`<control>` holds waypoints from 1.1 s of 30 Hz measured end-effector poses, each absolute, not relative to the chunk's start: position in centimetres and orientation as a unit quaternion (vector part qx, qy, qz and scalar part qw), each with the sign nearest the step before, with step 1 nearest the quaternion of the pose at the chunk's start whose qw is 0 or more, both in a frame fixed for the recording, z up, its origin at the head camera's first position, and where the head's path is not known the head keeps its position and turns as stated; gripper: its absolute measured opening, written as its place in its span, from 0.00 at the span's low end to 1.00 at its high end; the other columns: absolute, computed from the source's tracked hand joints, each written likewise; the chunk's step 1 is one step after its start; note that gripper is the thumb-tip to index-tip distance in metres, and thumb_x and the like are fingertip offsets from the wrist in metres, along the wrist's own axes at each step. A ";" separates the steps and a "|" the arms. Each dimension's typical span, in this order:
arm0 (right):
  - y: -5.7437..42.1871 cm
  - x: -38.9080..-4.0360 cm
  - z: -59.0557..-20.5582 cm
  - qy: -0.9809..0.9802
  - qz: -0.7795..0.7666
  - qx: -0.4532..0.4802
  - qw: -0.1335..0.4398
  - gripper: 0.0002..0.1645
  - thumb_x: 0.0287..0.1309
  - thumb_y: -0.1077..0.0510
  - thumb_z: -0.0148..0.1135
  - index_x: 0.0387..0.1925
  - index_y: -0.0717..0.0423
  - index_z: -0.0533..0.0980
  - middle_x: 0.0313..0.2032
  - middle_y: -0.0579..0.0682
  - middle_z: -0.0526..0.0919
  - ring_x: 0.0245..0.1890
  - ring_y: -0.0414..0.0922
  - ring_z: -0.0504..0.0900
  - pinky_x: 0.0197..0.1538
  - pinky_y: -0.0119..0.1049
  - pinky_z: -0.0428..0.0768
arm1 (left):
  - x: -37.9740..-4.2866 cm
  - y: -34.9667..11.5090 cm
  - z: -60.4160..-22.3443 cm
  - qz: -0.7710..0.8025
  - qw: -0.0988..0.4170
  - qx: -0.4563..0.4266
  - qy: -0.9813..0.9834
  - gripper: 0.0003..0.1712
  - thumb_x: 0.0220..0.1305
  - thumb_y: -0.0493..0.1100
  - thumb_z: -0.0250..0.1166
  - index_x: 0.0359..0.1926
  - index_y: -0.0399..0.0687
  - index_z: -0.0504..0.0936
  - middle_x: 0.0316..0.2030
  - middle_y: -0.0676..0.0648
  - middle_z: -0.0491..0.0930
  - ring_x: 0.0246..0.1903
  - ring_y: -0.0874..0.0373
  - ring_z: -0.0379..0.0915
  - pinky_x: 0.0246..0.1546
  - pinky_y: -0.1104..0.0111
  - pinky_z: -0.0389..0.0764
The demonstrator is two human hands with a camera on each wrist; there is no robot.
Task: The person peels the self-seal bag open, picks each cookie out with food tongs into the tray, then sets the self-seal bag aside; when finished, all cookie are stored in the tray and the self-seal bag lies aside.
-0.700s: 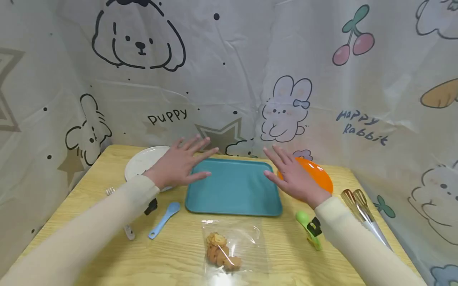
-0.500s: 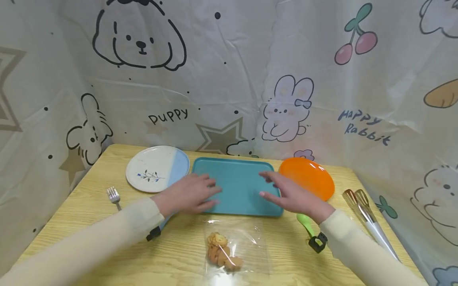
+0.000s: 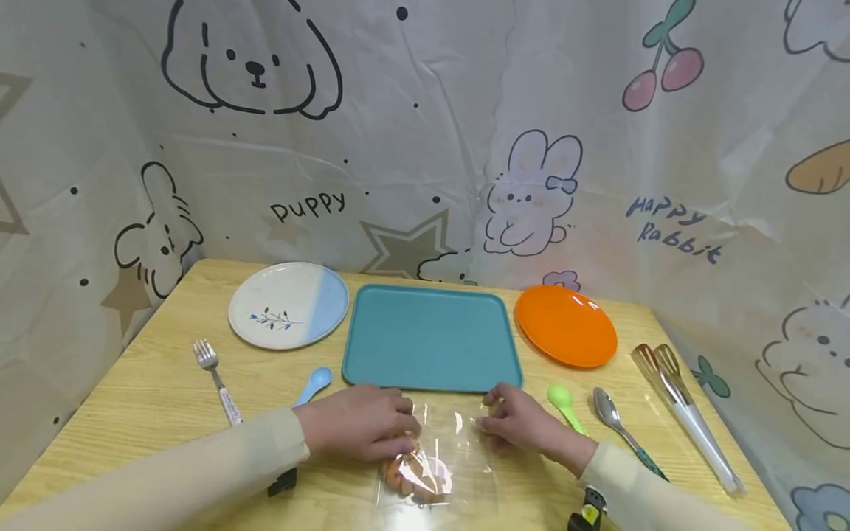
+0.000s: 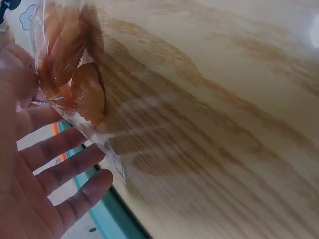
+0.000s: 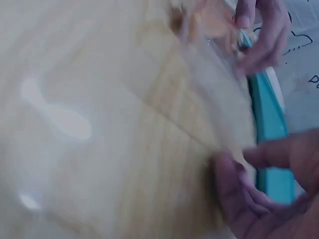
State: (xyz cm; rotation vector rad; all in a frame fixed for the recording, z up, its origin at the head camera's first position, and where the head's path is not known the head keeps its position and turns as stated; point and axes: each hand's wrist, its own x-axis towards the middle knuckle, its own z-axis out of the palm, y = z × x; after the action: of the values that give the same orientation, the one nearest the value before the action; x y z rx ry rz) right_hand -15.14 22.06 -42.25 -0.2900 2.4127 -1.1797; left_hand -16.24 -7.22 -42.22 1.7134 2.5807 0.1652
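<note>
A clear plastic bag [image 3: 458, 472] of cookies [image 3: 412, 472] lies on the wooden table in front of me. My left hand [image 3: 361, 420] is at its upper left edge. In the left wrist view, thumb and index finger pinch the film beside the cookies [image 4: 88, 94], while the other fingers [image 4: 82, 191] spread out behind the edge. At the upper right corner, my right hand [image 3: 521, 424] pinches the film between thumb and curled fingers [image 5: 229, 184]. A teal tray [image 3: 432, 339] lies just beyond both hands.
Behind are a white-and-blue plate [image 3: 285, 306] and an orange plate [image 3: 567, 324]. A fork [image 3: 218, 380] and blue spoon [image 3: 317, 381] lie left. To the right lie a green spoon [image 3: 564, 405], a metal spoon [image 3: 624, 428] and metal tongs [image 3: 687, 417]. A printed curtain [image 3: 412, 147] encloses the table.
Both hands have come down and toward me from above the tray to the bag's upper edge, where they now take hold of the film. The plates and tray are uncovered.
</note>
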 end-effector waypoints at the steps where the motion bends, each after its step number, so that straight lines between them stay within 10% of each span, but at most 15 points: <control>1: 21.9 -15.0 -42.5 0.859 -0.453 -0.090 0.223 0.25 0.62 0.60 0.63 0.50 0.72 0.63 0.23 0.56 0.82 0.19 0.42 0.80 0.25 0.37 0.82 | -16.3 -7.1 -42.2 0.059 0.030 0.546 0.835 0.21 0.73 0.59 0.46 0.52 0.59 0.79 0.45 0.56 0.79 0.43 0.63 0.73 0.42 0.68 0.79; 10: 21.8 -14.6 -43.1 0.834 -0.496 -0.051 0.235 0.14 0.62 0.55 0.62 0.29 0.62 0.71 0.19 0.47 0.73 0.19 0.40 0.70 0.23 0.30 0.74 | -16.4 -5.6 -42.0 0.086 0.084 0.449 0.886 0.23 0.76 0.57 0.43 0.58 0.50 0.73 0.49 0.51 0.77 0.49 0.59 0.72 0.44 0.65 0.80; 21: 23.1 -15.1 -43.7 0.774 -0.567 -0.159 0.233 0.18 0.63 0.58 0.61 0.47 0.66 0.68 0.36 0.50 0.79 0.33 0.38 0.80 0.35 0.34 0.82 | -17.4 -4.5 -42.5 0.160 0.091 0.413 0.892 0.07 0.70 0.45 0.56 0.35 0.52 0.79 0.30 0.57 0.73 0.34 0.63 0.65 0.38 0.71 0.72; 33: 22.6 -16.7 -42.1 0.883 -0.375 -0.279 0.043 0.12 0.65 0.52 0.60 0.48 0.51 0.76 0.35 0.46 0.83 0.24 0.35 0.75 0.28 0.28 0.77 | -18.8 -4.4 -42.3 0.245 0.106 0.427 0.864 0.11 0.73 0.41 0.53 0.30 0.49 0.75 0.21 0.58 0.67 0.24 0.67 0.62 0.30 0.74 0.67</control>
State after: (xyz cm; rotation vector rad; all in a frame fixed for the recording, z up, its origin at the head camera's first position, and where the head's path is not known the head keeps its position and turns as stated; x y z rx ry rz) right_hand -16.69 22.57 -42.06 -0.8529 2.7017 -1.1463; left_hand -18.80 -4.38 -42.27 1.2583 2.5447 0.7232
